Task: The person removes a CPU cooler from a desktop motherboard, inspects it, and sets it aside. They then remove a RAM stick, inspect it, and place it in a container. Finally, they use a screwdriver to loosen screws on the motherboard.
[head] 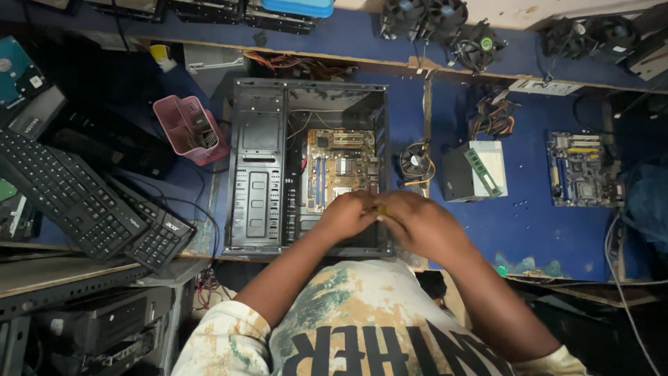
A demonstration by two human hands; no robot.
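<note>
A blue-topped workbench [529,230] fills the view from above, edged at the back by a raised blue shelf [348,38] that carries several loose black cooling fans [445,24]. Cluttered dark shelving with two black keyboards [83,198] stands to the left.

The largest thing on the bench is an open black computer case [257,167], lying on its side with its long axis running away from the person, toward the shelf. Inside it sits a tan motherboard [339,167], long side also running front to back, its blue slots aligned the same way.

To the right of the case lie a grey power supply [463,174] with a green memory stick [482,172] resting slantwise on it, and further right a second, bare motherboard [581,169]. A small round cooler fan [415,161] sits between the case and the power supply. A pink plastic basket [188,129] stands tilted to the left of the case.

The left hand [348,214] and the right hand [417,223] meet over the near edge of the case, fingers curled together around a small yellowish object [381,209]. Both are closed on it; it is too small and hidden to tell its kind or which way it points.
</note>
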